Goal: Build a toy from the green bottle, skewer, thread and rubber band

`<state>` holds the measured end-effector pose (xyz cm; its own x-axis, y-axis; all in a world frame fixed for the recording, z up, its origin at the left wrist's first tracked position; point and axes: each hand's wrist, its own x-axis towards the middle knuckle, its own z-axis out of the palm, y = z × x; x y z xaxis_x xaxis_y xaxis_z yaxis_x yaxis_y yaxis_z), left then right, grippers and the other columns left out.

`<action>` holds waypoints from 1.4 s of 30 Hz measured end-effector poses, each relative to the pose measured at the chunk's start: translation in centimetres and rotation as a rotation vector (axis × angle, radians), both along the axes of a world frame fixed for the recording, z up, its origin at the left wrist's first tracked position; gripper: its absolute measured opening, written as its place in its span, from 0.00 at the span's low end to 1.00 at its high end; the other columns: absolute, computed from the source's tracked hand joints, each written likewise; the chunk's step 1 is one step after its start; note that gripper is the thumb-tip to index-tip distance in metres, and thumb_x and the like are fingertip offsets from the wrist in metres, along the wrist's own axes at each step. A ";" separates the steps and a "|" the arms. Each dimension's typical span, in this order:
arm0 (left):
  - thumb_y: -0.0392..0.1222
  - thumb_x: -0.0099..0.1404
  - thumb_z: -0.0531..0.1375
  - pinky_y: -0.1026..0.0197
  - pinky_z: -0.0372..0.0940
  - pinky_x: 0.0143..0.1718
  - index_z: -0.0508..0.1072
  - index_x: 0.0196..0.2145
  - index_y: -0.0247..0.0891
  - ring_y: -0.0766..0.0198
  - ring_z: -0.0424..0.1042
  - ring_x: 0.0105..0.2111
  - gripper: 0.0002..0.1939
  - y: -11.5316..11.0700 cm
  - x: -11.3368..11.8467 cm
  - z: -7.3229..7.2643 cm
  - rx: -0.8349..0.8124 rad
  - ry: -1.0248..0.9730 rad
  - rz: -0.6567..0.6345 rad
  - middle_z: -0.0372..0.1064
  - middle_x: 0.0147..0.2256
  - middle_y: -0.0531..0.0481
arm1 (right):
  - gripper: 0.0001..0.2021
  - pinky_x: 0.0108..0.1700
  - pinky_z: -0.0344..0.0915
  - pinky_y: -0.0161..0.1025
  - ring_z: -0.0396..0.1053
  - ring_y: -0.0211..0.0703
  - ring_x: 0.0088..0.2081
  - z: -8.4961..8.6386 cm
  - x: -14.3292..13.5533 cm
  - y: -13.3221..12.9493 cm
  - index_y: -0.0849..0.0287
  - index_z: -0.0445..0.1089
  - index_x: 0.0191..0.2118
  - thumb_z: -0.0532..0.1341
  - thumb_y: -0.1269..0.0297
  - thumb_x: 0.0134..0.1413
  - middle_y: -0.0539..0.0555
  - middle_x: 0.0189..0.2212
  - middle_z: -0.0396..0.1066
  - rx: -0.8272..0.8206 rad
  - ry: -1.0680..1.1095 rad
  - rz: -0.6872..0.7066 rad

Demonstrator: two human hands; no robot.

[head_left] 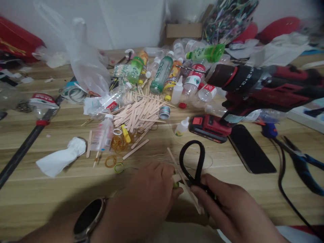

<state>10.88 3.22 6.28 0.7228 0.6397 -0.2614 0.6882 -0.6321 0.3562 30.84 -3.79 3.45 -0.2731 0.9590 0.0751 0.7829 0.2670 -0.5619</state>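
Note:
My right hand (225, 202) is closed round black-handled scissors (199, 162), one loop pointing up and away. A thin wooden craft stick (174, 158) slants across by the scissors, its lower end near my right fingers; which hand bears it I cannot tell. My left hand (159, 189) is closed, back upward, fingers pinching a small white and yellow-green piece (176, 182) beside the scissors' short metal part. Most of that piece is hidden by the fingers. Beyond my hands lies a pile of craft sticks (139, 111).
A red and black cordless drill (243, 87) stands at right, its bit pointing left. Near it lie a phone (251, 148) and pliers (301, 162). Plastic bottles (162, 74) crowd the back. Rubber bands (118, 141), a glue bottle (182, 127) and crumpled tissue (62, 157) lie closer.

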 end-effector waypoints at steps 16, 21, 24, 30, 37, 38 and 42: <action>0.46 0.73 0.49 0.55 0.69 0.31 0.68 0.39 0.40 0.53 0.77 0.33 0.11 1.3 -1.2 0.0 -0.254 -0.081 0.053 0.78 0.35 0.45 | 0.12 0.22 0.61 0.35 0.73 0.40 0.22 -0.2 -0.8 -0.3 0.53 0.60 0.35 0.48 0.69 0.73 0.46 0.21 0.70 0.327 -0.203 0.036; 0.43 0.74 0.49 0.50 0.71 0.38 0.69 0.42 0.38 0.50 0.76 0.39 0.12 0.6 -1.0 -0.7 -0.138 -0.040 0.008 0.77 0.40 0.42 | 0.11 0.21 0.60 0.35 0.72 0.39 0.20 -1.0 -0.7 -0.4 0.52 0.60 0.34 0.50 0.68 0.72 0.45 0.22 0.70 0.221 -0.144 -0.005; 0.37 0.74 0.49 0.41 0.70 0.48 0.70 0.49 0.34 0.45 0.74 0.48 0.13 -0.3 -0.3 -0.7 -0.093 0.051 -0.035 0.74 0.47 0.37 | 0.11 0.21 0.61 0.33 0.70 0.38 0.20 -0.9 -0.5 -0.2 0.52 0.61 0.32 0.52 0.68 0.70 0.44 0.21 0.70 -0.018 -0.032 -0.039; 0.32 0.71 0.53 0.40 0.71 0.50 0.71 0.50 0.34 0.45 0.74 0.48 0.13 -0.6 0.5 -0.3 -0.083 0.196 -0.084 0.74 0.47 0.37 | 0.15 0.23 0.62 0.31 0.69 0.36 0.21 -0.1 -0.4 0.1 0.52 0.61 0.29 0.51 0.67 0.70 0.44 0.21 0.70 -0.250 0.078 -0.030; 0.43 0.72 0.49 0.49 0.72 0.41 0.70 0.42 0.37 0.50 0.77 0.40 0.12 1.2 -1.1 -0.1 -0.326 -0.066 0.063 0.77 0.41 0.42 | 0.09 0.26 0.66 0.35 0.76 0.41 0.26 -1.0 -0.1 -0.5 0.53 0.64 0.37 0.51 0.69 0.71 0.47 0.26 0.74 0.155 -0.111 0.039; 0.43 0.72 0.49 0.49 0.72 0.41 0.69 0.42 0.38 0.51 0.77 0.40 0.12 1.4 -1.3 0.0 -0.353 -0.101 0.080 0.78 0.41 0.42 | 0.10 0.26 0.66 0.35 0.76 0.41 0.25 -1.0 -0.3 -0.4 0.54 0.64 0.37 0.51 0.69 0.72 0.47 0.25 0.73 0.199 -0.122 0.033; 0.45 0.73 0.48 0.53 0.71 0.41 0.68 0.41 0.41 0.55 0.75 0.39 0.11 1.4 -1.6 -0.1 -0.354 -0.213 0.149 0.77 0.40 0.47 | 0.13 0.22 0.61 0.35 0.73 0.39 0.20 -0.8 -1.5 -0.2 0.53 0.63 0.33 0.51 0.68 0.72 0.46 0.20 0.71 0.336 -0.147 -0.062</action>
<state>9.31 4.59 6.19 0.6908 0.6389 -0.3386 0.6504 -0.3444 0.6770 29.38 -4.00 2.63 -0.2464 0.9026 0.3531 0.8694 0.3668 -0.3310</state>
